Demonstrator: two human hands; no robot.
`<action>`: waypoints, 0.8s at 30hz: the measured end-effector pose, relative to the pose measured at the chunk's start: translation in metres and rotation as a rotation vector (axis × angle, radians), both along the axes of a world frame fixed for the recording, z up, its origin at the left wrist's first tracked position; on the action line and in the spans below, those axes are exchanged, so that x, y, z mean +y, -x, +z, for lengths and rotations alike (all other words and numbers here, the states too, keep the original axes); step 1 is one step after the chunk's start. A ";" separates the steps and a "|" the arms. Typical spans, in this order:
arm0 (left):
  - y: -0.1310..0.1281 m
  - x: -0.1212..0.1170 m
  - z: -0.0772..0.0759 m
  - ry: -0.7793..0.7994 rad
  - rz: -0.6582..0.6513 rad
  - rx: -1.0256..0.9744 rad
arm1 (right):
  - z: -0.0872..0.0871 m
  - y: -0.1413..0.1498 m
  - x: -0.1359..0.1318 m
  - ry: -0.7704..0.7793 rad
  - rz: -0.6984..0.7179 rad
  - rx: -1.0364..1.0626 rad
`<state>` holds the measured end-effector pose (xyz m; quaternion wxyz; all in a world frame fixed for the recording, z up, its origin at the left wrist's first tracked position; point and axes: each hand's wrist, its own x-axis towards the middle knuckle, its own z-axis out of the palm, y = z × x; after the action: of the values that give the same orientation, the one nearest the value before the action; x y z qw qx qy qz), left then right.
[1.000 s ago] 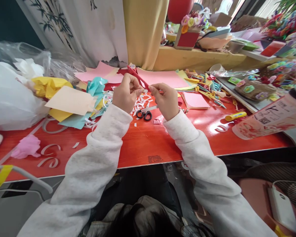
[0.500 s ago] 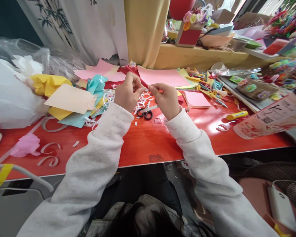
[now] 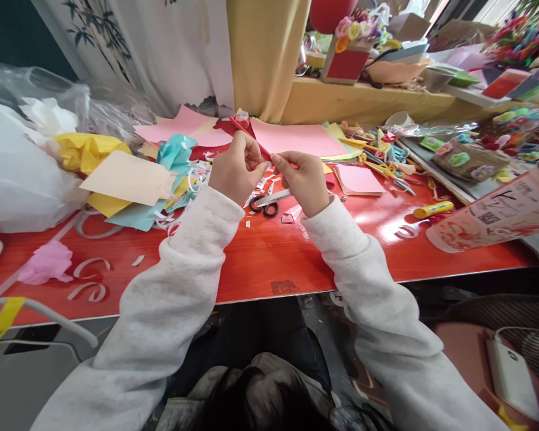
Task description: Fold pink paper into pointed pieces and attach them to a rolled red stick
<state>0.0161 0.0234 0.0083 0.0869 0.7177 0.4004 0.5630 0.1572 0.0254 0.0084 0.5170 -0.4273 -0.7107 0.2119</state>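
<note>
My left hand (image 3: 236,167) and my right hand (image 3: 302,178) are raised over the middle of the table, close together. Both have their fingers closed in a pinch at the near end of a thin red stick (image 3: 261,148), perhaps rolled paper. Its far end slants up and away behind my left hand. The fingertips hide part of where it is gripped. Just below my hands lie black-handled scissors (image 3: 270,209), with a white strip (image 3: 275,197) across them that reaches towards my right hand. White paper scraps (image 3: 257,193) are scattered around the scissors.
Pink sheets (image 3: 296,139) lie behind my hands, and a pink paper stack (image 3: 359,179) sits to the right. Further right are a yellow tube (image 3: 433,209) and a tilted cup (image 3: 489,212). Crumpled tissue (image 3: 94,152), cards (image 3: 128,178) and a white bag (image 3: 22,173) crowd the left.
Very little differs. My left fingers have shifted slightly around the end of the red stick, and my right hand has moved a touch to the right.
</note>
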 end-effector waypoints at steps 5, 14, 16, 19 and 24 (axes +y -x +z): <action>0.002 0.000 0.001 0.009 -0.009 0.017 | 0.000 0.000 0.000 0.043 0.037 0.016; 0.003 -0.004 0.003 0.072 0.080 0.109 | 0.001 0.002 -0.004 0.091 0.063 0.049; 0.003 -0.004 0.003 0.062 0.090 0.117 | 0.001 0.002 -0.004 0.095 0.063 0.046; 0.003 -0.004 0.003 0.043 0.077 0.109 | 0.000 0.001 -0.003 0.076 0.042 0.028; 0.004 -0.003 0.001 0.034 0.059 0.102 | -0.001 0.001 -0.001 0.052 0.013 0.014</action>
<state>0.0125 0.0205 0.0095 0.0618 0.7318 0.4347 0.5212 0.1562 0.0241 0.0076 0.5092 -0.4344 -0.7043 0.2365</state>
